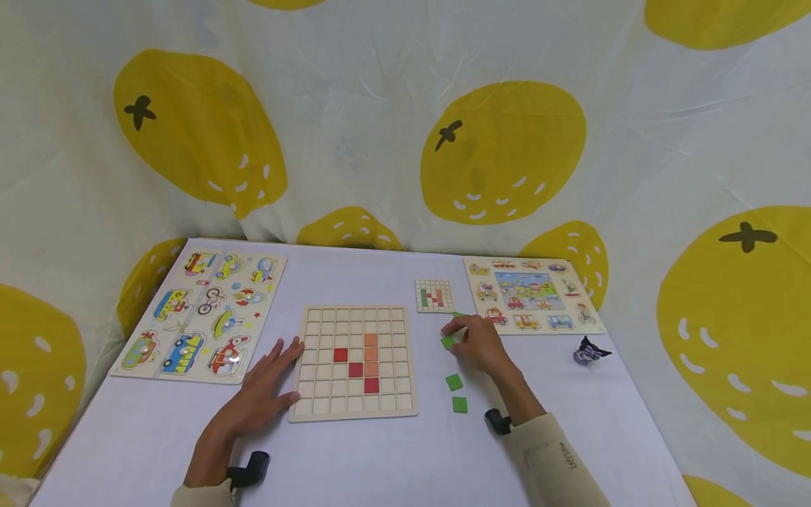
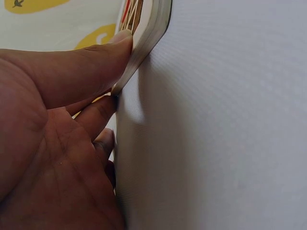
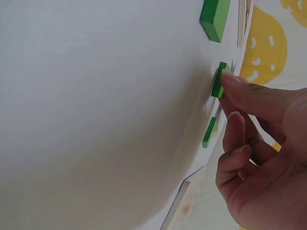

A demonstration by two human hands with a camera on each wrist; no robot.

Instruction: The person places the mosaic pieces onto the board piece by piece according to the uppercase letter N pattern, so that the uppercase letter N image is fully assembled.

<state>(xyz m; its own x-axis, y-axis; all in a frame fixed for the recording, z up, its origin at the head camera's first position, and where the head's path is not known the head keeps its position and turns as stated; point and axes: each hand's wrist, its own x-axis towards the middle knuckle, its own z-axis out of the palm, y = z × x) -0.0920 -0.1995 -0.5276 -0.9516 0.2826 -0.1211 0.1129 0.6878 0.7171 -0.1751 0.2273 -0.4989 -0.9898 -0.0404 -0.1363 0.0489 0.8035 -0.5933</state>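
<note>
A wooden grid board (image 1: 317,408) lies in front of the person, with several red tiles and orange tiles set in its cells. At its left edge rests the left hand (image 1: 261,391), fingers spread and thumb (image 2: 91,72) touching the side. On the right, the right hand (image 1: 483,345) pinches a green tile (image 3: 218,84) between thumb and fingers, at table level or just above it. Nearer the person lie two loose green tiles, one (image 1: 453,382) turned askew and one (image 1: 460,405) straighter. Another green tile (image 1: 459,315) is partly hidden behind the right hand.
A small pattern card (image 1: 434,296) with a coloured grid lies beyond the board. Vehicle puzzle boards lie at the left (image 1: 218,303) and back right (image 1: 529,292). A small dark-and-striped object (image 1: 591,351) stands near the table's right edge. A fruit-printed curtain (image 1: 355,141) hangs behind.
</note>
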